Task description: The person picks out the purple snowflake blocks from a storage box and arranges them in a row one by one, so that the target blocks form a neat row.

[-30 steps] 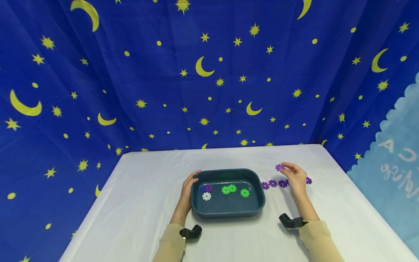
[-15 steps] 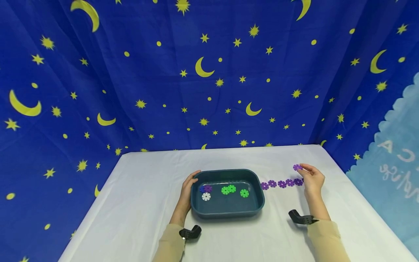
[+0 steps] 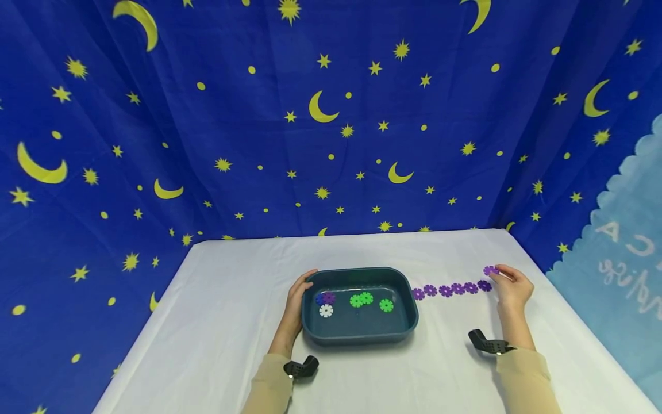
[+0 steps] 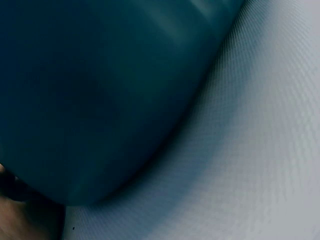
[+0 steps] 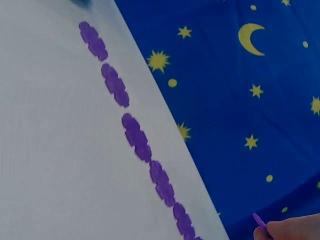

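Note:
My right hand [image 3: 515,287] pinches a purple notched disc [image 3: 491,270] between thumb and fingertips, above the right end of a row of purple discs [image 3: 457,288]. That row lies flat on the white table, running right from the dark teal tray [image 3: 360,339]. In the right wrist view, the pinched disc [image 5: 260,220] appears edge-on at the bottom right. My left hand [image 3: 296,299] holds the tray's left side, its thumb at the rim. Inside the tray lie green discs [image 3: 386,305], a white disc [image 3: 326,311], a blue disc [image 3: 319,298] and a purple disc [image 3: 329,298].
A blue curtain [image 3: 269,138] with yellow stars and moons hangs behind the white table [image 3: 222,322] and along its left side. At the right hangs a light blue panel [image 3: 631,230] with white lettering. Each wrist carries a black camera mount [image 3: 488,343].
My right hand has moved right along the row with the purple disc, lowering slightly, so the row's right end now shows. My left hand and the tray have stayed in place.

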`<state>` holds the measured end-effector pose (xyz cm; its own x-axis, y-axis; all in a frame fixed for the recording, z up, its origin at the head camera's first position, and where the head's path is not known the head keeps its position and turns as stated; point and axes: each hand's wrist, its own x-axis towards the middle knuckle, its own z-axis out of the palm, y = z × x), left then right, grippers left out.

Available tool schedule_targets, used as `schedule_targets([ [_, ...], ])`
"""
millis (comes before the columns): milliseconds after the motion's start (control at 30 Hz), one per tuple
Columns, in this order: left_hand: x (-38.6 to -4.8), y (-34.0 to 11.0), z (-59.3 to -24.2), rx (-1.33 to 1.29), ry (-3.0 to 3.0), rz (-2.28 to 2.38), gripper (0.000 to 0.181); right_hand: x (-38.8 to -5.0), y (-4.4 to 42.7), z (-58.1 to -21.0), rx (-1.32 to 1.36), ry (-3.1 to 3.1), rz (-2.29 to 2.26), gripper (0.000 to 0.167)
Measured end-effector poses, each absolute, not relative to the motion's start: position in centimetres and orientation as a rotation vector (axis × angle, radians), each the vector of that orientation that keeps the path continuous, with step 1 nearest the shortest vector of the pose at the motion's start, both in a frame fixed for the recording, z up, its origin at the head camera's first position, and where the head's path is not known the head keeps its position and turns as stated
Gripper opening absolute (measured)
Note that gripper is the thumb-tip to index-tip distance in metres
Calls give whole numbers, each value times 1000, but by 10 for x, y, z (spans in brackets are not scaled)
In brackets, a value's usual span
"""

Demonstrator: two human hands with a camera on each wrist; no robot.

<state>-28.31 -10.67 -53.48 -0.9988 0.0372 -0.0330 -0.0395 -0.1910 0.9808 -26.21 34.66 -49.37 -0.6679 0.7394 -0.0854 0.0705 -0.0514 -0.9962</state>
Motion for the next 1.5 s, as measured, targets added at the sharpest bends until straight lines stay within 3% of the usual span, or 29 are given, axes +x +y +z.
schedule_targets([
  [833,-282,-107,-534,9,1927,2404,47,-259,366,-528,-948,-1784,1600,25],
  [1067,-282,-108,-534,11,1943,2401,46,-260,363,-532,-969,-1923,1375,38],
  [1500,-283,-107,-534,6,1938,2405,46,-260,360,-527,-984,-1851,1361,32],
])
